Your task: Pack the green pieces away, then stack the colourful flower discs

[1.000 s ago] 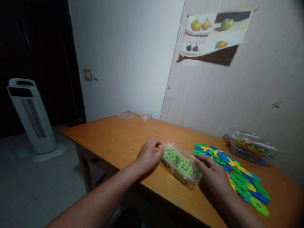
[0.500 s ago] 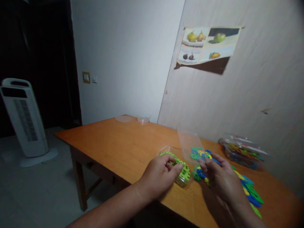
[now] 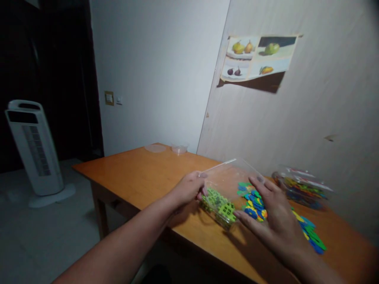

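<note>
Left hand (image 3: pixel 188 188) reaches toward one o'clock, fingers curled in a pinching grip. Right hand (image 3: pixel 274 221) points toward eleven o'clock, fingers spread flat.

Showing two hands: left hand (image 3: pixel 189 188), right hand (image 3: pixel 275 219). Sitting on one surface (image 3: pixel 142 173): one clear box (image 3: pixel 220 205) of green pieces, one clear lid (image 3: pixel 229 177), one bag (image 3: pixel 302 185), one small cup (image 3: pixel 179 148), one flat disc (image 3: pixel 155 148). Standing beside: one fan (image 3: pixel 34 150). Hanging: one poster (image 3: pixel 257 57).

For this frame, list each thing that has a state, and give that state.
Clear box: open, holding green pieces.
Clear lid: off the box, raised and tilted, held by both hands.
Left hand: gripping the lid's edge.
Right hand: fingers spread, at the lid's far corner.
Loose coloured pieces: spread flat on the table.
Bag of pieces: lying down.
</note>
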`<state>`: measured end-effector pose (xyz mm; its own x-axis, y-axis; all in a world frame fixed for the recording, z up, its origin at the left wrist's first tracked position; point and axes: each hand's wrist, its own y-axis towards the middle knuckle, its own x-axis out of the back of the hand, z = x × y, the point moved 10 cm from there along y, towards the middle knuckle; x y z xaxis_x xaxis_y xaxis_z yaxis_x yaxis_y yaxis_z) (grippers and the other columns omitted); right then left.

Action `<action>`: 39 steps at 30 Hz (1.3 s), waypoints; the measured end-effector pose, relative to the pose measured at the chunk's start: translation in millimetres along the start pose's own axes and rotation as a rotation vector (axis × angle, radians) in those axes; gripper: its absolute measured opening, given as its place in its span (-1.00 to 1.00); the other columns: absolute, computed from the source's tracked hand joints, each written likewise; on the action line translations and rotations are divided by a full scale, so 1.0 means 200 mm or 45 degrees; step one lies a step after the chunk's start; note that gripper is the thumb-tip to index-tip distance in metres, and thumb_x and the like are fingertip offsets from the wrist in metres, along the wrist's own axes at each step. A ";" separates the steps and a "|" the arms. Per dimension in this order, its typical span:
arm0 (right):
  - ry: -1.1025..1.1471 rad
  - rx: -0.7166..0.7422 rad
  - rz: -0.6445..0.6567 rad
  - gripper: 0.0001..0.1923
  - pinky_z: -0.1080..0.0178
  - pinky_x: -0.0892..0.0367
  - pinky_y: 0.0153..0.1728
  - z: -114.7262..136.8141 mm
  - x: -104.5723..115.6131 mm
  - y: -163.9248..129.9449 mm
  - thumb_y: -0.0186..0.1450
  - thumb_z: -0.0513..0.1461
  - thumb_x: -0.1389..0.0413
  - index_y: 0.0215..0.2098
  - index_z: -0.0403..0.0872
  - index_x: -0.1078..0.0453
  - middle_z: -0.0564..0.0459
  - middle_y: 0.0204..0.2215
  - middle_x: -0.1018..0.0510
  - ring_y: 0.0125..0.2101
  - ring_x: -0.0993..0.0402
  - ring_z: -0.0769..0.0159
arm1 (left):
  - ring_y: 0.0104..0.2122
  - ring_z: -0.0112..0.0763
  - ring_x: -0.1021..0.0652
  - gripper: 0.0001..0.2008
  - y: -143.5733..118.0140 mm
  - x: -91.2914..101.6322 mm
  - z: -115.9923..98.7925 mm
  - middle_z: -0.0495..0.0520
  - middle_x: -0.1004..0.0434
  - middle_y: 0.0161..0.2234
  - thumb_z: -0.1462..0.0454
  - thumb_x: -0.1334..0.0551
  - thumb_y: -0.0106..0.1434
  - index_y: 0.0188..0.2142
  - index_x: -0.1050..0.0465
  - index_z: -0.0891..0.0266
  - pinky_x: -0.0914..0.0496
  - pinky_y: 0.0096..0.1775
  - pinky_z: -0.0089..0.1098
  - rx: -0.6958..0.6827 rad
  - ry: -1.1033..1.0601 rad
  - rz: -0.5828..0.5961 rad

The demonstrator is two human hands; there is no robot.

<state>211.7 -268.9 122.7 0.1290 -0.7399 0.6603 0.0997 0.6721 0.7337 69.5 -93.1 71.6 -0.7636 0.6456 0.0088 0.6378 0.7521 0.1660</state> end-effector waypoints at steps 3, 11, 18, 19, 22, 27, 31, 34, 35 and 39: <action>-0.240 0.038 0.107 -0.12 -0.34 -0.13 0.15 -0.03 0.06 0.08 0.16 0.16 -0.24 0.37 0.14 -0.16 -0.20 0.26 -0.31 0.21 -0.21 -0.32 | -0.66 -0.56 -0.32 -0.70 0.07 0.08 -0.02 -0.08 -0.39 -0.61 0.33 -0.12 0.11 -0.15 -0.43 0.35 -0.16 -0.58 -0.53 -0.011 0.061 0.004; -0.114 0.254 0.514 0.04 -0.25 -0.10 0.25 0.10 -0.10 0.09 0.06 0.18 -0.31 0.42 0.22 -0.05 -0.04 0.43 -0.01 0.34 -0.05 -0.22 | -0.66 -0.57 -0.29 -0.78 0.12 -0.05 0.03 -0.06 -0.35 -0.64 0.35 -0.11 0.01 -0.37 -0.49 0.34 -0.12 -0.58 -0.49 0.020 0.050 0.360; 0.013 0.173 0.770 -0.06 -0.22 -0.15 0.24 0.09 -0.29 0.05 0.17 0.14 -0.24 0.42 0.24 -0.02 -0.08 0.39 -0.14 0.31 -0.15 -0.13 | -0.61 -0.58 -0.30 -0.75 0.15 -0.09 0.06 -0.04 -0.40 -0.55 0.20 -0.24 0.11 -0.27 -0.52 0.34 -0.13 -0.52 -0.49 0.051 -0.126 0.436; -0.005 0.166 0.745 -0.09 -0.22 -0.15 0.24 0.08 -0.29 0.06 0.18 0.14 -0.24 0.41 0.22 -0.05 -0.10 0.37 -0.18 0.31 -0.17 -0.13 | -0.59 -0.57 -0.32 -0.73 0.17 -0.06 0.06 -0.03 -0.42 -0.52 0.14 -0.25 0.15 -0.29 -0.49 0.33 -0.16 -0.51 -0.49 0.023 -0.122 0.368; -0.064 0.128 0.676 -0.15 -0.19 -0.18 0.22 0.03 -0.31 0.07 0.22 0.14 -0.19 0.39 0.14 -0.13 -0.15 0.32 -0.27 0.27 -0.23 -0.12 | -0.55 -0.57 -0.36 -0.68 0.23 0.11 0.10 -0.02 -0.45 -0.45 0.03 -0.21 0.23 -0.27 -0.41 0.27 -0.18 -0.49 -0.51 -0.048 -0.099 -0.021; -0.091 0.043 0.682 -0.21 -0.14 -0.27 0.15 -0.03 -0.39 0.08 0.24 0.16 -0.15 0.36 0.09 -0.22 -0.17 0.24 -0.39 0.16 -0.36 -0.12 | -0.50 -0.58 -0.39 -0.73 0.25 0.24 0.29 0.01 -0.46 -0.37 0.12 -0.14 0.27 -0.20 -0.42 0.27 -0.19 -0.49 -0.55 0.029 -0.114 -0.278; -0.069 0.029 0.740 -0.25 -0.12 -0.31 0.09 -0.02 -0.47 0.09 0.25 0.17 -0.13 0.33 0.10 -0.26 -0.17 0.16 -0.47 0.11 -0.41 -0.12 | -0.55 -0.61 -0.35 -0.77 0.22 0.21 0.38 -0.02 -0.42 -0.41 0.16 -0.17 0.23 -0.23 -0.43 0.28 -0.17 -0.53 -0.56 0.117 -0.151 -0.225; -0.049 0.015 0.788 -0.29 -0.08 -0.32 0.07 -0.02 -0.51 0.09 0.25 0.15 -0.14 0.30 0.11 -0.31 -0.16 0.09 -0.51 0.05 -0.45 -0.10 | -0.59 -0.61 -0.34 -0.79 0.21 0.18 0.39 -0.03 -0.41 -0.45 0.19 -0.18 0.21 -0.27 -0.45 0.30 -0.16 -0.57 -0.55 0.166 -0.125 -0.166; -0.046 0.012 0.808 -0.29 -0.07 -0.31 0.07 -0.02 -0.52 0.09 0.25 0.14 -0.14 0.30 0.11 -0.32 -0.15 0.08 -0.51 0.03 -0.45 -0.09 | -0.60 -0.61 -0.34 -0.80 0.20 0.17 0.39 -0.03 -0.40 -0.47 0.21 -0.18 0.20 -0.28 -0.45 0.31 -0.16 -0.58 -0.55 0.178 -0.115 -0.139; -0.031 -0.002 0.893 -0.28 -0.04 -0.31 0.06 -0.01 -0.55 0.08 0.24 0.15 -0.14 0.30 0.12 -0.31 -0.14 0.07 -0.51 0.02 -0.45 -0.07 | -0.63 -0.59 -0.35 -0.80 0.19 0.14 0.41 -0.04 -0.38 -0.53 0.24 -0.18 0.17 -0.28 -0.46 0.33 -0.16 -0.61 -0.54 0.219 -0.116 -0.047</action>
<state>200.4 -176.6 61.5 0.1414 -0.1318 0.9811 0.0022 0.9911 0.1328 81.6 -35.5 -3.1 -0.7796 0.6206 -0.0848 0.6233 0.7820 -0.0069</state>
